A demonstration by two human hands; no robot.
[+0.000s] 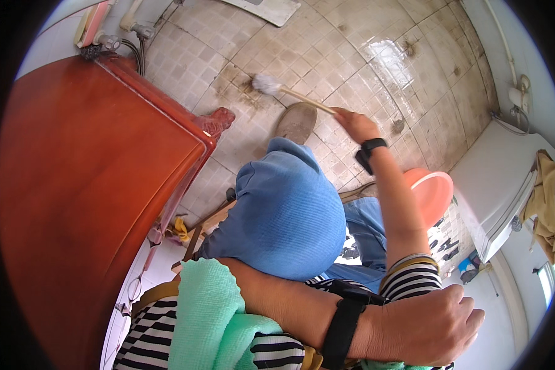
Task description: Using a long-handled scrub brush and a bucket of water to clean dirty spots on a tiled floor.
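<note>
My right hand is shut around the thin wooden handle of a brush. Its blurred whitish head is at the tiled floor, beside a dark brown stain and just beyond the toe of my brown shoe. My left forearm lies across my lap, and my left hand is curled into a fist at the lower right, with nothing seen in it. A mint-green towel hangs by my left arm. Both wrists wear black straps.
A glossy red-brown wooden cabinet with a carved foot takes up the left side. An orange plastic basin stands right of my right forearm, near a white appliance. Pipes and hoses run along the walls. Part of the floor shines.
</note>
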